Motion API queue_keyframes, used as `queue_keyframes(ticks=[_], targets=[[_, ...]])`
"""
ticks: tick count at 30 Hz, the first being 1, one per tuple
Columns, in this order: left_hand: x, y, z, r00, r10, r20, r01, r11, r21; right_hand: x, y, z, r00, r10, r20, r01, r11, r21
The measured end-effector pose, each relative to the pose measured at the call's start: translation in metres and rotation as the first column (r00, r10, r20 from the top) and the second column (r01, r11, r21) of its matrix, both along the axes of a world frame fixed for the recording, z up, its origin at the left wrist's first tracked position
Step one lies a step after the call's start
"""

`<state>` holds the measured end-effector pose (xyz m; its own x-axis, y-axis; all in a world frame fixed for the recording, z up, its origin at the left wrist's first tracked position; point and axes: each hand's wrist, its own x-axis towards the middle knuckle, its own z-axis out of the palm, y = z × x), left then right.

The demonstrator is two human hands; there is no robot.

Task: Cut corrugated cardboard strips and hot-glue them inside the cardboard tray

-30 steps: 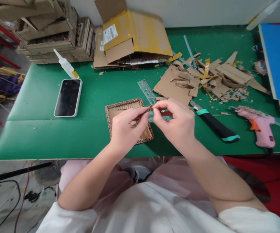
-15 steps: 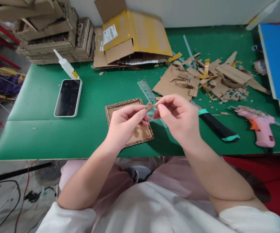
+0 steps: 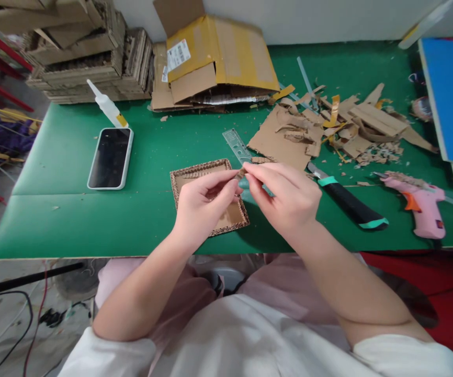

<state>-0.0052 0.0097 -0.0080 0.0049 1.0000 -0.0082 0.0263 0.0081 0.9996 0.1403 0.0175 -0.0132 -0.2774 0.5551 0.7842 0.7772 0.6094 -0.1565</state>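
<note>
- Since the earlier frame, the bare right hand [image 3: 289,196] had shifted left and closer to the bare left hand [image 3: 203,201].
- Left thumb and forefinger were pressed together, pinching a small, narrow strip of brown corrugated cardboard [image 3: 241,174], partly hidden by the fingers.
- Right thumb and forefinger were nearly closed at the tips, pinching the strip's right end.
- That strip was held above the right side of a shallow, four-sided brown corrugated cardboard tray [image 3: 174,192], which lay on the green tabletop [image 3: 151,157].
- Just beyond the hands, on the far side, lay a clear plastic ruler [image 3: 236,146].
</note>
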Motion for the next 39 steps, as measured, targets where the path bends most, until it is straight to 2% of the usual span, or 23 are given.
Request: queue_keyframes(ticks=[8,12,17,20,23,26,28,30,33,36,39], targets=[[0.000,-0.001,-0.001,0.997,-0.010,-0.080,0.015,0.998,0.069,0.000,0.000,0.000,0.999,0.015,0.042,-0.018,0.998,0.057],[-0.001,-0.002,-0.002,0.977,-0.022,-0.211,0.059,0.983,0.172,0.000,0.001,-0.001,0.999,0.013,0.043,-0.014,0.999,0.029],[-0.001,-0.001,-0.003,0.929,0.023,-0.369,0.082,0.961,0.266,-0.002,0.002,-0.002,1.000,-0.018,0.006,0.018,0.999,0.034],[-0.001,-0.001,-0.003,0.921,0.018,-0.388,0.094,0.959,0.268,-0.003,0.002,-0.001,0.998,-0.007,-0.059,0.004,0.999,-0.038],[-0.001,-0.001,-0.003,0.933,-0.010,-0.359,0.099,0.968,0.230,-0.003,0.000,0.001,0.983,-0.015,-0.186,-0.026,0.975,-0.219],[-0.002,-0.001,-0.004,0.949,-0.031,-0.314,0.092,0.979,0.181,-0.004,-0.001,0.003,0.926,-0.054,-0.374,-0.123,0.892,-0.434],[-0.001,-0.001,-0.004,0.953,-0.028,-0.303,0.082,0.983,0.166,-0.004,-0.001,0.003,0.877,-0.084,-0.473,-0.200,0.831,-0.519],[-0.001,-0.002,-0.004,0.952,-0.019,-0.306,0.072,0.984,0.162,-0.003,0.000,0.001,0.837,-0.110,-0.536,-0.248,0.796,-0.552],[0.000,-0.002,-0.003,0.952,-0.010,-0.307,0.058,0.987,0.148,0.000,0.003,-0.003,0.800,-0.124,-0.587,-0.291,0.776,-0.560],[-0.004,0.000,0.000,0.969,0.024,-0.245,0.009,0.991,0.133,0.003,0.004,-0.004,0.800,-0.120,-0.588,-0.281,0.791,-0.544],[-0.017,0.009,0.004,0.972,0.152,-0.177,-0.119,0.977,0.179,0.003,0.003,-0.003,0.864,-0.079,-0.496,-0.222,0.826,-0.519]])
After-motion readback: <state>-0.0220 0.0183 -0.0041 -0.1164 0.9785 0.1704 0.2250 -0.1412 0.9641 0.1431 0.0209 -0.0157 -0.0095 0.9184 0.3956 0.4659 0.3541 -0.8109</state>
